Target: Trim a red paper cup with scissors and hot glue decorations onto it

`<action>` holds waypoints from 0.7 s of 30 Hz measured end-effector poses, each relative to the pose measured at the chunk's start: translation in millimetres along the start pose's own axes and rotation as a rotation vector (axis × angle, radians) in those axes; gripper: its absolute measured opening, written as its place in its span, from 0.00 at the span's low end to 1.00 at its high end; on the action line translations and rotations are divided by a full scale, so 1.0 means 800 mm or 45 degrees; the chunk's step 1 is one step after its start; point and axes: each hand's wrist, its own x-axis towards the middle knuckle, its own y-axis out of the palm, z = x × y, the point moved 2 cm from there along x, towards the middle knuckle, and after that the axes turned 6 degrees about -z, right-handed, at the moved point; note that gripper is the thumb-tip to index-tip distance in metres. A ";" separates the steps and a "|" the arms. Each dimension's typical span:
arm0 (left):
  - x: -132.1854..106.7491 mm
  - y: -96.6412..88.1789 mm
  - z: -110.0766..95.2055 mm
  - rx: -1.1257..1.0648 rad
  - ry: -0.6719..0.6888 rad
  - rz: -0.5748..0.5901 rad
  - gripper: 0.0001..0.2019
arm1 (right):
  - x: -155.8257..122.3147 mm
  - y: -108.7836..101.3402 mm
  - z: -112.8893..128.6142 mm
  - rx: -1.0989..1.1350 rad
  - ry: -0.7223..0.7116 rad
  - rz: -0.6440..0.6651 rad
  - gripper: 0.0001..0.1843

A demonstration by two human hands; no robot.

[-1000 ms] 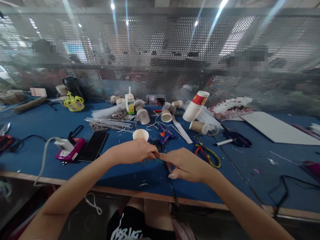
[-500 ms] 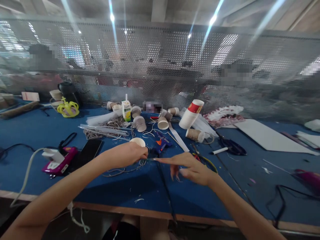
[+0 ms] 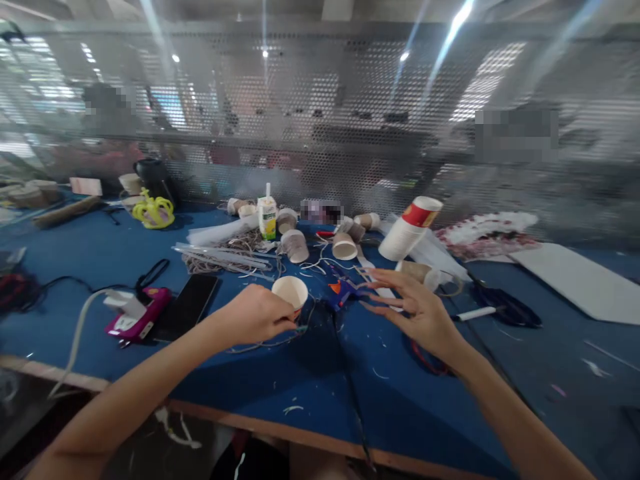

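My left hand (image 3: 255, 315) pinches a thin twine strand (image 3: 273, 343) low over the blue table (image 3: 75, 253) — it trails leftward, lengthwise across me. My right hand (image 3: 417, 310) hovers open, fingers spread toward the glue gun (image 3: 343, 291) — holding nothing.

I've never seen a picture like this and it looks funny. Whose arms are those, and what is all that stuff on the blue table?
The camera sits on a person's head and looks down, so you see that person's own two arms. The left hand pinches something small, too blurry to name, with thin string beside it. The right hand is open, fingers spread, holding nothing, close to a blue and orange glue gun. On the blue table lie paper cups, a juice box, a black phone and a yellow toy crown.
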 end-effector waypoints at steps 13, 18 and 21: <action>-0.034 0.043 -0.013 0.224 -0.164 -0.112 0.15 | 0.003 0.052 -0.024 -0.329 -0.274 -0.004 0.17; -0.037 0.041 -0.012 0.217 -0.168 -0.105 0.14 | -0.003 0.046 -0.036 -0.393 -0.324 -0.070 0.15; -0.040 0.039 -0.012 0.229 -0.172 -0.115 0.14 | -0.003 0.041 -0.041 -0.398 -0.324 -0.077 0.14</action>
